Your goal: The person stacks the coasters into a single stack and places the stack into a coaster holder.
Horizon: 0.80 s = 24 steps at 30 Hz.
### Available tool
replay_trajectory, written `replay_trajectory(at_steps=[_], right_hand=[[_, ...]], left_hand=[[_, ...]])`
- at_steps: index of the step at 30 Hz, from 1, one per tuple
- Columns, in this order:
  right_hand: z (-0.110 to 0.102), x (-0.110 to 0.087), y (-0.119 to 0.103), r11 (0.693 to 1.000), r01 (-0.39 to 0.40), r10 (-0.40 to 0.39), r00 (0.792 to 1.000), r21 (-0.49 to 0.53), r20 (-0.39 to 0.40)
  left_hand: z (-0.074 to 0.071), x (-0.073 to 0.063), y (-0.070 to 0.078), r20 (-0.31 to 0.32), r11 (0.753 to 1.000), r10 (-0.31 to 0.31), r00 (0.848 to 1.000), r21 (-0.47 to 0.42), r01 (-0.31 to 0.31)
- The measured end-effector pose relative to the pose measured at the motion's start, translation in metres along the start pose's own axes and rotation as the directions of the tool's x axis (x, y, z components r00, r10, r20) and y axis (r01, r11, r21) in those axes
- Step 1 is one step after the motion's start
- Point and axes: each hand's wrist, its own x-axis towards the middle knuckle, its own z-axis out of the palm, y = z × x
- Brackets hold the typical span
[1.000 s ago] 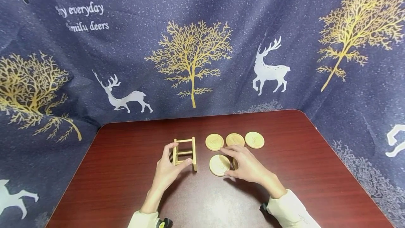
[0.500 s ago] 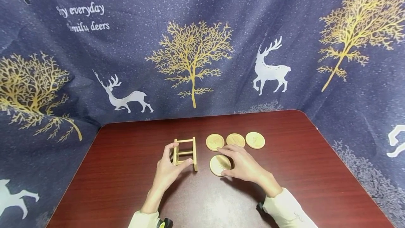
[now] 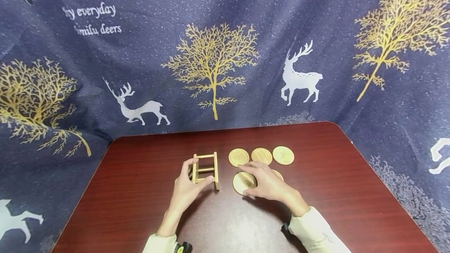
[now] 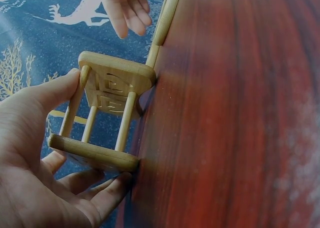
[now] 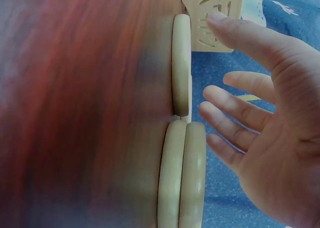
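My left hand (image 3: 185, 186) grips a small wooden coaster holder (image 3: 216, 171), thumb on one side panel and fingers on the other. The holder (image 4: 125, 120) has round bars between two panels with cut-out patterns and touches the table. Over a round wooden coaster (image 3: 241, 184) my right hand (image 3: 268, 182) hovers with spread fingers and holds nothing. That coaster (image 5: 181, 63) lies flat in the right wrist view. Closer to the palm, an upper coaster (image 5: 194, 173) lies on a lower coaster (image 5: 171, 173). In the head view the hand hides most of this pair.
Behind the right hand, a left coaster (image 3: 238, 157), a middle coaster (image 3: 261, 155) and a right coaster (image 3: 283, 155) lie in a row. The reddish-brown table (image 3: 140, 190) ends at a dark blue cloth (image 3: 218, 69) printed with trees and deer.
My right hand has shifted a little to the left over the near coaster, and a coaster's edge now shows to its right. The left hand and holder have stayed still.
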Motion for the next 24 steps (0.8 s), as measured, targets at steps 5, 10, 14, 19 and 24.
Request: replay_trajectory(at_steps=[5, 10, 14, 19, 24], right_hand=[[0.0011, 0.0018, -0.0002, 1.0, -0.002, 0.002, 1.0, 0.01, 0.023], [0.0023, 0.0032, 0.0005, 0.999, -0.026, 0.025, 0.998, 0.023, 0.053], [0.0032, 0.0034, 0.0018, 0.999, -0.032, 0.031, 0.997, 0.021, 0.065], [0.0046, 0.0038, 0.0044, 0.999, -0.031, 0.03, 0.997, 0.015, 0.076], [0.0058, 0.004, 0.0063, 0.999, -0.043, 0.041, 0.994, 0.02, 0.101]], left_hand=[[-0.0001, -0.0002, 0.0, 0.004, 1.0, -0.006, 1.0, 0.003, 0.006], [0.0, -0.0002, 0.0001, 0.007, 1.0, -0.012, 1.0, -0.006, 0.012], [-0.0001, -0.0001, 0.0006, 0.01, 1.0, -0.009, 1.0, -0.008, 0.009], [-0.0001, -0.0001, 0.0002, 0.006, 1.0, -0.009, 1.0, -0.007, 0.009], [0.0001, -0.0001, 0.0, 0.005, 1.0, -0.013, 1.0, -0.002, 0.013]])
